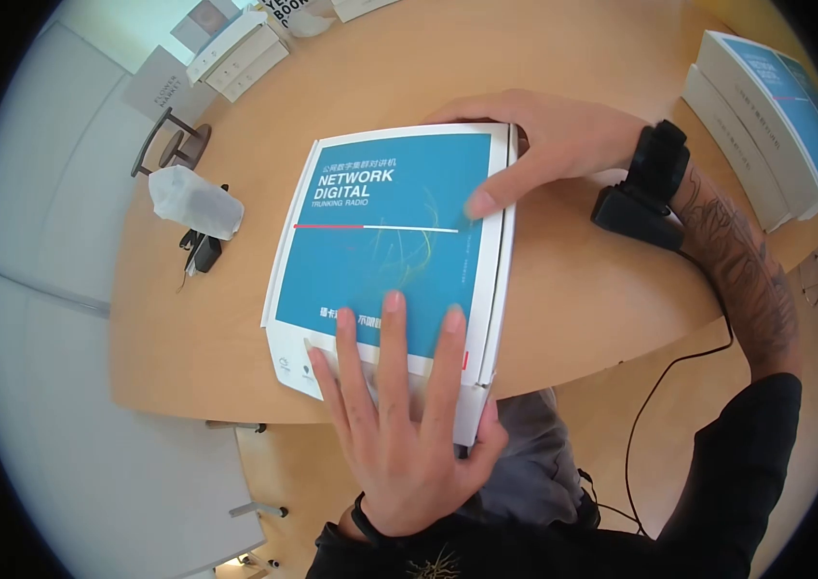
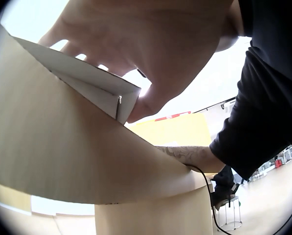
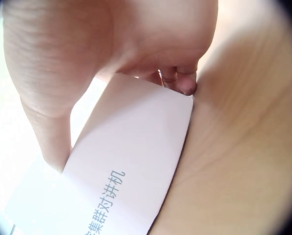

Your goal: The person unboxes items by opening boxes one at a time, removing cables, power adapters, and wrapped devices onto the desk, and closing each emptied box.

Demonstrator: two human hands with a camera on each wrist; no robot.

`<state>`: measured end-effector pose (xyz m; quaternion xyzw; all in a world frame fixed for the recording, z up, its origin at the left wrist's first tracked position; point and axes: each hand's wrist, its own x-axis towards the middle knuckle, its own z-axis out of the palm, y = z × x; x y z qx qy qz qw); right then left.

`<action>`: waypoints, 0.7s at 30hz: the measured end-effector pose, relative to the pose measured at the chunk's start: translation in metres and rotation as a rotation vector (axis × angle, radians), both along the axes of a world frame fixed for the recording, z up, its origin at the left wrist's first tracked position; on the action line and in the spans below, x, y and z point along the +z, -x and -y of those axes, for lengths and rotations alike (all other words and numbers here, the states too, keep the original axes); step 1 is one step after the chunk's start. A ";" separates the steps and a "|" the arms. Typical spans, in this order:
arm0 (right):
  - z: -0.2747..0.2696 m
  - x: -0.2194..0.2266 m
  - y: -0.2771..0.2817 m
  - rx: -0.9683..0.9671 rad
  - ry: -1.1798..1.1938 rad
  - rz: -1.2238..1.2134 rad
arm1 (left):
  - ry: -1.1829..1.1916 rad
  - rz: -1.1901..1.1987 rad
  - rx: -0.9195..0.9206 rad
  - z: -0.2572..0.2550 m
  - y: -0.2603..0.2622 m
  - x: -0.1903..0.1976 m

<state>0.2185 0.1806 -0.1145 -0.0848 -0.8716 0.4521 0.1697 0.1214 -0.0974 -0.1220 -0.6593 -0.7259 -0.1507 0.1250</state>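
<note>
A white cardboard box [image 1: 375, 265] with a blue "NETWORK DIGITAL" radio label lies on the table, its near end at the table's front edge. Across the near part of its lid rest the straight, spread fingers of my left hand [image 1: 404, 454], the thumb down by the near right corner. In the left wrist view, that thumb meets the corner of a white cardboard flap [image 2: 94, 85]. My right hand [image 1: 558, 145] grips the far right corner, thumb on the lid and fingers round the far side. The right wrist view shows the printed white side [image 3: 136, 129] under this hand.
Similar boxes [image 1: 747, 135] are stacked at the right edge of the table [image 1: 592, 309]. At left stand a white-wrapped item [image 1: 197, 201], a black adapter [image 1: 206, 253] and a dark stand [image 1: 187, 145]. More small boxes [image 1: 240, 58] sit at the back. A cable [image 1: 679, 362] hangs from the right wrist camera.
</note>
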 end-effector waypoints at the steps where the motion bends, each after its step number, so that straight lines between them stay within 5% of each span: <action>1: -0.001 -0.001 0.000 0.009 0.016 0.006 | 0.008 -0.003 -0.002 0.000 0.001 0.001; 15: 0.002 0.003 -0.001 0.004 0.123 0.046 | 0.050 0.014 -0.019 0.002 0.001 0.006; 21: 0.006 0.009 -0.004 0.001 0.183 0.036 | -0.078 -0.033 -0.081 0.002 0.010 -0.033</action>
